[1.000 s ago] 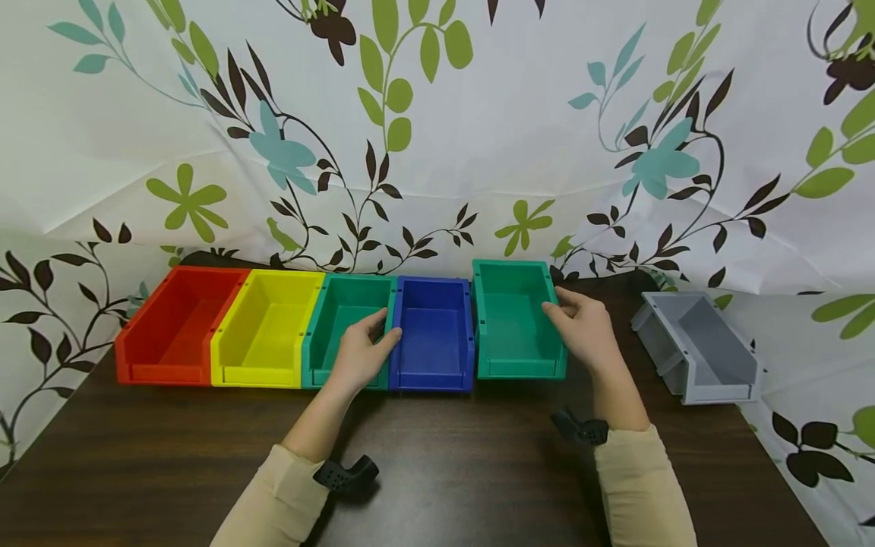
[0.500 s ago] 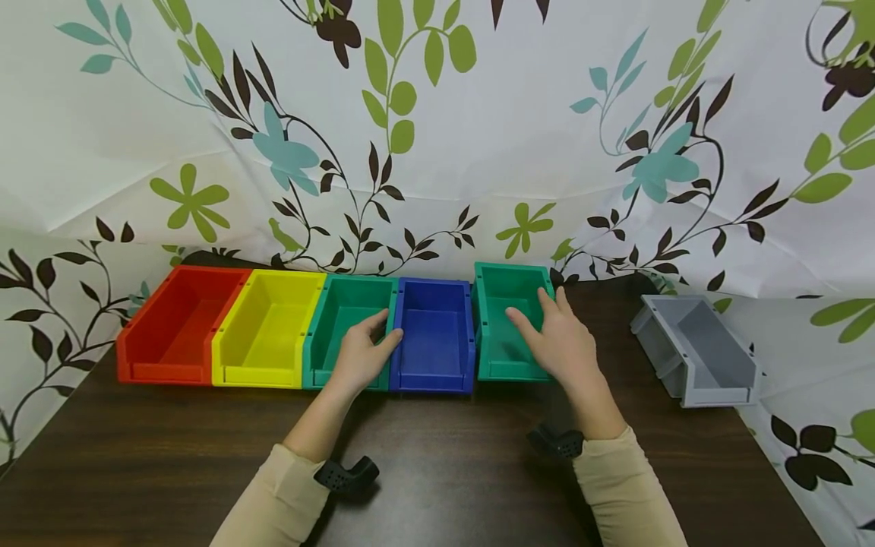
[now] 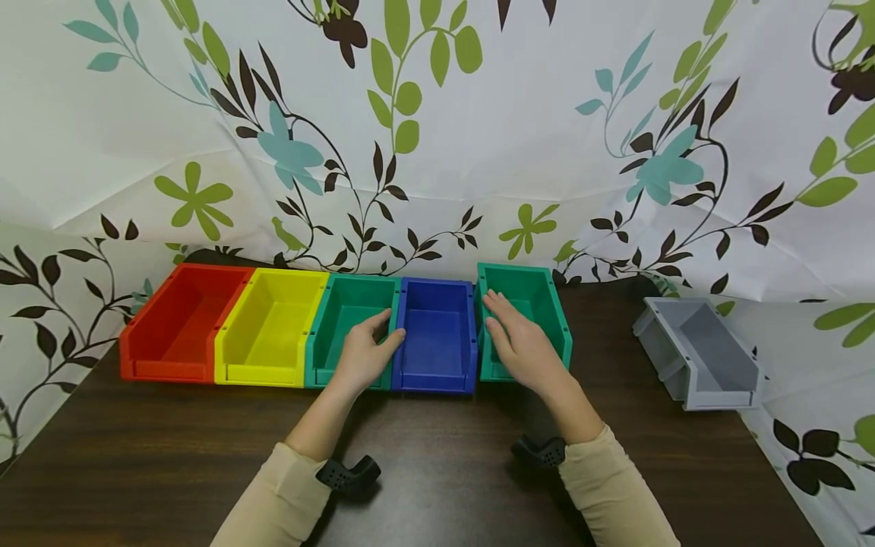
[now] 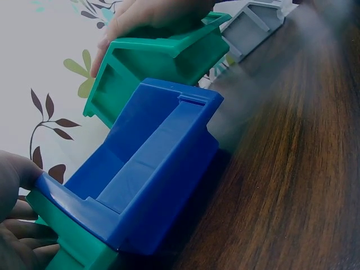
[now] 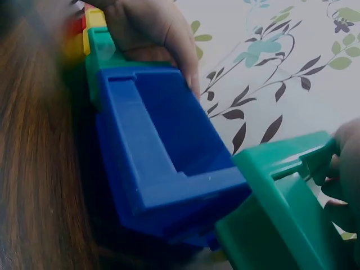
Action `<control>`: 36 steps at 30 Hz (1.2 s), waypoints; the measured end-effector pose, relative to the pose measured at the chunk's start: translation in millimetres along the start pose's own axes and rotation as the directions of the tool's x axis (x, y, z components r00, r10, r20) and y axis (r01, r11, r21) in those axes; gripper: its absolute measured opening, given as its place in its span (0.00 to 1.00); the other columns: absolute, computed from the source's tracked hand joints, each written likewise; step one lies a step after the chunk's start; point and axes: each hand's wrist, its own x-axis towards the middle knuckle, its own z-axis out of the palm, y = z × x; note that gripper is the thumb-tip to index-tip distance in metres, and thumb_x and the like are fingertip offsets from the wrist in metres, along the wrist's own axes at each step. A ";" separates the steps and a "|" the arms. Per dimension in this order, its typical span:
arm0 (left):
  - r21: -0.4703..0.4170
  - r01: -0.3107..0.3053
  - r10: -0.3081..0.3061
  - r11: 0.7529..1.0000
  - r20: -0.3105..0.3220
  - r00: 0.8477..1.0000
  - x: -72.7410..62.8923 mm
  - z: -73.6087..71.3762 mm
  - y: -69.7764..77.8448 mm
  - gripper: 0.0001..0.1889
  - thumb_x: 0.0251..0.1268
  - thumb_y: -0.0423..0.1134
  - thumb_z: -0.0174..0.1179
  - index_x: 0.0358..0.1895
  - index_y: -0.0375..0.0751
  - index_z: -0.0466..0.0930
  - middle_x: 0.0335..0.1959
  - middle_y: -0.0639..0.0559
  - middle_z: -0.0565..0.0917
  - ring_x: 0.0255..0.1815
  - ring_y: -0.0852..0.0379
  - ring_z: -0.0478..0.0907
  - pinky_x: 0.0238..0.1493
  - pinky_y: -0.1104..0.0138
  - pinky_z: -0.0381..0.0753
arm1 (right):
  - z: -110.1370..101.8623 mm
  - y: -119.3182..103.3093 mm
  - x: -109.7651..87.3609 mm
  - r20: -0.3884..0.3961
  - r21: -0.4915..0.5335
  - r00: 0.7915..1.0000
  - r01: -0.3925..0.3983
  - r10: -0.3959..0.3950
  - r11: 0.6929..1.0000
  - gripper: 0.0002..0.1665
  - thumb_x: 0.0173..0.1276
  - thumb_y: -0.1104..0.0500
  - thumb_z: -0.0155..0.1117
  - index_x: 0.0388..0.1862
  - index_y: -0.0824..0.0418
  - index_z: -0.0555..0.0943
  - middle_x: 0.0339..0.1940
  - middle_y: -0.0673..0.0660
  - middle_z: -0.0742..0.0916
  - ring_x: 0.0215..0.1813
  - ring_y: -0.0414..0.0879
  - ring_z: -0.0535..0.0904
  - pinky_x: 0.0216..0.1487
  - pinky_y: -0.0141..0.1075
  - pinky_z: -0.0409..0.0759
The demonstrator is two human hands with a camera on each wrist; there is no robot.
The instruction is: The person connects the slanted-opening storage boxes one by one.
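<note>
Two green bins (image 3: pixel 352 323) (image 3: pixel 522 292) flank a blue bin (image 3: pixel 437 334) in the head view. My left hand (image 3: pixel 365 349) pinches the adjoining rims of the left green bin and the blue bin, thumb on the blue side and fingers inside the green one. My right hand (image 3: pixel 526 353) reaches over the right green bin, fingers fairly straight and touching its left wall. In the right wrist view that green bin (image 5: pixel 281 208) stands apart from the blue bin (image 5: pixel 169 152) by a narrow gap. The right palm is hidden.
A red bin (image 3: pixel 187 323) and a yellow bin (image 3: pixel 270 327) continue the row at left. A grey bin (image 3: pixel 704 353) stands separately, angled, near the right edge of the dark wood table (image 3: pixel 437 456). A leaf-patterned cloth (image 3: pixel 437 182) hangs right behind the row.
My right hand has let go of the right green bin's right wall and moved left across it to the left wall. The left hand and the bins look unmoved.
</note>
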 end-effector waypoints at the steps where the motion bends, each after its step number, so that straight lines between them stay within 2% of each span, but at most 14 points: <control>1: -0.001 0.001 -0.001 1.000 0.002 1.000 0.2 0.2 -0.3 0.30 0.67 0.41 0.56 0.68 0.30 0.63 0.65 0.34 0.70 0.65 0.42 0.69 0.63 0.53 0.71 | 1.1 1.1 -0.3 0.003 0.016 1.000 0.007 -0.007 1.000 0.28 0.77 0.51 0.41 0.72 0.61 0.62 0.73 0.58 0.66 0.75 0.52 0.58 0.72 0.51 0.61; 9: 0.000 0.000 0.000 1.000 0.003 1.000 0.3 0.5 -1.4 0.30 0.67 0.42 0.56 0.68 0.30 0.62 0.65 0.34 0.71 0.66 0.42 0.69 0.63 0.53 0.71 | 4.2 1.6 -1.8 0.042 0.017 0.999 0.001 -0.002 1.000 0.31 0.77 0.49 0.40 0.73 0.61 0.59 0.75 0.57 0.63 0.76 0.49 0.56 0.73 0.49 0.59; 29: 0.009 0.011 -0.011 1.000 0.011 1.000 2.5 -0.4 0.9 0.30 0.68 0.42 0.56 0.69 0.31 0.62 0.66 0.35 0.69 0.66 0.42 0.69 0.63 0.53 0.71 | 10.0 1.9 -0.1 0.068 -0.061 0.998 -0.007 0.012 0.998 0.30 0.77 0.50 0.42 0.72 0.63 0.62 0.73 0.59 0.66 0.75 0.50 0.59 0.71 0.49 0.62; 36: 0.005 0.018 -0.018 1.000 0.013 1.000 2.4 -0.2 0.0 0.30 0.68 0.41 0.55 0.69 0.31 0.61 0.66 0.35 0.69 0.67 0.42 0.68 0.64 0.52 0.70 | 12.0 2.6 -0.2 0.091 -0.057 0.996 -0.012 0.017 0.998 0.30 0.76 0.51 0.45 0.71 0.63 0.63 0.73 0.59 0.67 0.74 0.50 0.60 0.70 0.49 0.64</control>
